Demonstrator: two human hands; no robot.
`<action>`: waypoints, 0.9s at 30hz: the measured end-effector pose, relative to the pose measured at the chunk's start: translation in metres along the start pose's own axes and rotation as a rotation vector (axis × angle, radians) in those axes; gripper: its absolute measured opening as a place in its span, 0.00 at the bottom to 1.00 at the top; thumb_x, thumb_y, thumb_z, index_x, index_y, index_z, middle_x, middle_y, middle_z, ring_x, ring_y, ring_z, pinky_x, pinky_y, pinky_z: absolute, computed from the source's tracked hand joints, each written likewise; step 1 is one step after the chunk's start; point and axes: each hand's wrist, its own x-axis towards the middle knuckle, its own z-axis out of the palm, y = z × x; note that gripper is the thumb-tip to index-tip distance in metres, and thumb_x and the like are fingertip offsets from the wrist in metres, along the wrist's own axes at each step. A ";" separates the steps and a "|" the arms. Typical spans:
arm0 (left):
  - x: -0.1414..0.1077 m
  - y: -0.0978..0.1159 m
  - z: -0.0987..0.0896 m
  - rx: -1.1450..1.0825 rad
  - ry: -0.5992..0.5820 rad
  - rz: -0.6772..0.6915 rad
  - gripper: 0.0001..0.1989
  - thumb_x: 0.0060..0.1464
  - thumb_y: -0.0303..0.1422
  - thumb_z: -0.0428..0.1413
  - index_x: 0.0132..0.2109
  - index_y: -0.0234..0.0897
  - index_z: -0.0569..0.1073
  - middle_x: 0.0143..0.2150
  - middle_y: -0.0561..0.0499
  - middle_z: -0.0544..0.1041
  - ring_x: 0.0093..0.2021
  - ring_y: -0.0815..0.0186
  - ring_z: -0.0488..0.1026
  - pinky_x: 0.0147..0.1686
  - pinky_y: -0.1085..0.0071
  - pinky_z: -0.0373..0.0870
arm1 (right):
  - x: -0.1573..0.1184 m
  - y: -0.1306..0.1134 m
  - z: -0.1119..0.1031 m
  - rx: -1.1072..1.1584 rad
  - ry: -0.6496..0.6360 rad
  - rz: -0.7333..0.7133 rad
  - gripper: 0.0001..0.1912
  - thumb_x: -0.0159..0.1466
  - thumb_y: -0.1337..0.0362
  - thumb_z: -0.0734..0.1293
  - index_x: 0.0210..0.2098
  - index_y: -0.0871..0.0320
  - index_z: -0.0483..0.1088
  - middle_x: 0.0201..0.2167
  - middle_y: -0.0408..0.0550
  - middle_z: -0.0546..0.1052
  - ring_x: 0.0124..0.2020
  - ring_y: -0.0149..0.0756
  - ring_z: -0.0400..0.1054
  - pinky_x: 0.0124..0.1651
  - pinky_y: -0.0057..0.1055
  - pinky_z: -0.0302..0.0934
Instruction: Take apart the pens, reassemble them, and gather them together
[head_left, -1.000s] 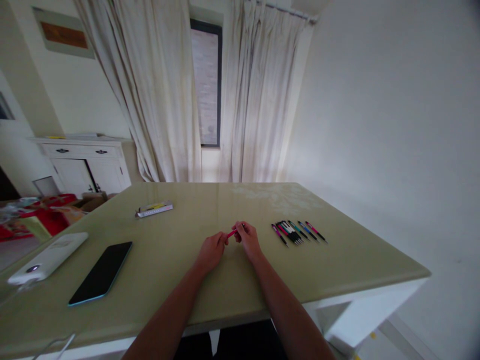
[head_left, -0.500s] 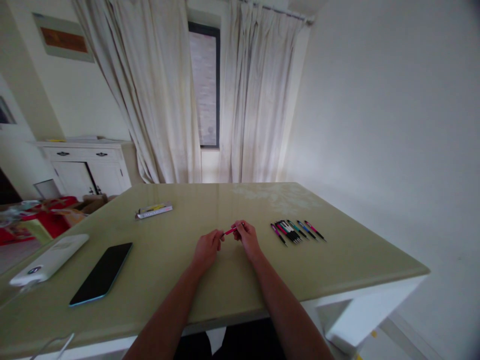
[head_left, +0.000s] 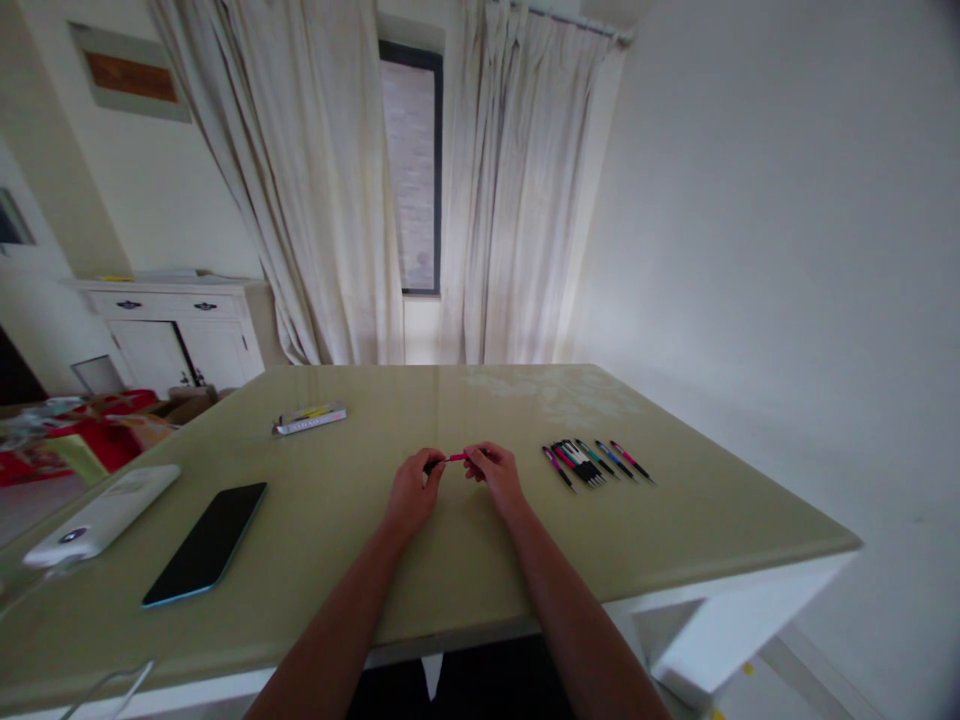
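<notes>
Between my two hands, above the table, is a pink and black pen [head_left: 457, 457], held nearly level. My right hand [head_left: 493, 475] is closed on the pink barrel, and its fingers hide part of it. My left hand [head_left: 411, 492] pinches a dark piece at the pen's other end. A thin stretch shows between that piece and the pink part; whether they are joined is too small to tell. To the right of my right hand lies a group of several pens [head_left: 579, 463] with black, pink, teal and blue barrels, some side by side, others spaced apart.
A black phone [head_left: 206, 545] and a white power bank [head_left: 105, 515] with a cable lie on the left of the table [head_left: 480, 580]. Farther back sits a small open box [head_left: 311, 420] with yellow in it. A wall [head_left: 750, 300] stands beyond the table's right side.
The pen has swung from tilted to nearly level. A dark piece now shows in my left fingers, with a thin stretch before the pink barrel. The left hand has shifted slightly left.
</notes>
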 end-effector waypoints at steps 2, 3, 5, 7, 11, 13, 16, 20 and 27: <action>0.000 -0.001 -0.003 0.113 0.012 0.018 0.09 0.62 0.35 0.50 0.43 0.40 0.74 0.43 0.47 0.79 0.44 0.60 0.73 0.48 0.63 0.65 | -0.001 0.001 0.000 -0.030 -0.044 0.011 0.17 0.54 0.50 0.74 0.30 0.58 0.76 0.24 0.48 0.78 0.22 0.33 0.71 0.23 0.26 0.56; 0.000 -0.001 -0.006 0.167 0.018 0.021 0.10 0.63 0.35 0.50 0.44 0.41 0.74 0.44 0.47 0.79 0.45 0.59 0.72 0.49 0.61 0.63 | -0.001 0.002 0.000 -0.045 -0.068 0.016 0.16 0.54 0.51 0.74 0.31 0.59 0.76 0.25 0.48 0.79 0.23 0.33 0.72 0.24 0.26 0.57; 0.001 -0.001 -0.010 0.251 0.038 0.024 0.09 0.63 0.35 0.51 0.44 0.42 0.75 0.45 0.47 0.80 0.47 0.57 0.71 0.51 0.60 0.60 | -0.001 0.006 0.001 -0.076 -0.108 0.007 0.14 0.54 0.54 0.73 0.33 0.58 0.76 0.26 0.48 0.79 0.25 0.35 0.73 0.26 0.27 0.59; 0.001 -0.002 -0.014 0.290 0.063 0.035 0.09 0.62 0.35 0.51 0.43 0.43 0.76 0.45 0.48 0.80 0.49 0.56 0.71 0.53 0.58 0.58 | 0.000 0.010 0.001 -0.127 -0.136 -0.044 0.13 0.54 0.57 0.73 0.35 0.58 0.77 0.27 0.47 0.80 0.28 0.36 0.74 0.31 0.29 0.62; 0.001 -0.004 -0.017 0.300 0.133 0.034 0.09 0.62 0.35 0.52 0.42 0.45 0.78 0.45 0.48 0.81 0.50 0.55 0.71 0.56 0.56 0.53 | 0.002 0.018 0.001 -0.273 -0.132 -0.179 0.09 0.57 0.63 0.69 0.37 0.55 0.77 0.32 0.47 0.80 0.34 0.37 0.73 0.40 0.33 0.64; 0.001 -0.005 -0.017 0.298 0.152 0.023 0.10 0.62 0.35 0.52 0.41 0.45 0.78 0.44 0.48 0.81 0.50 0.54 0.71 0.56 0.56 0.52 | 0.003 0.021 -0.001 -0.327 -0.108 -0.208 0.08 0.59 0.65 0.67 0.37 0.55 0.76 0.34 0.46 0.80 0.36 0.37 0.73 0.42 0.33 0.63; 0.001 -0.005 -0.016 0.308 0.160 0.012 0.10 0.63 0.34 0.51 0.43 0.45 0.79 0.46 0.47 0.81 0.51 0.54 0.71 0.56 0.56 0.51 | 0.003 0.024 -0.002 -0.374 -0.080 -0.216 0.08 0.59 0.68 0.65 0.38 0.54 0.72 0.35 0.46 0.80 0.37 0.37 0.73 0.42 0.32 0.63; 0.001 -0.003 -0.017 0.363 0.164 -0.011 0.12 0.64 0.33 0.50 0.46 0.46 0.78 0.48 0.48 0.80 0.52 0.56 0.71 0.56 0.56 0.51 | 0.001 0.022 -0.001 -0.414 -0.054 -0.210 0.08 0.59 0.69 0.63 0.38 0.54 0.69 0.36 0.46 0.80 0.38 0.37 0.73 0.44 0.33 0.63; 0.001 -0.002 -0.017 0.359 0.180 -0.096 0.12 0.65 0.34 0.49 0.47 0.45 0.78 0.48 0.50 0.80 0.49 0.59 0.73 0.54 0.58 0.56 | -0.003 0.016 0.001 -0.401 0.024 -0.163 0.05 0.65 0.64 0.61 0.42 0.52 0.61 0.37 0.47 0.81 0.38 0.39 0.74 0.44 0.35 0.63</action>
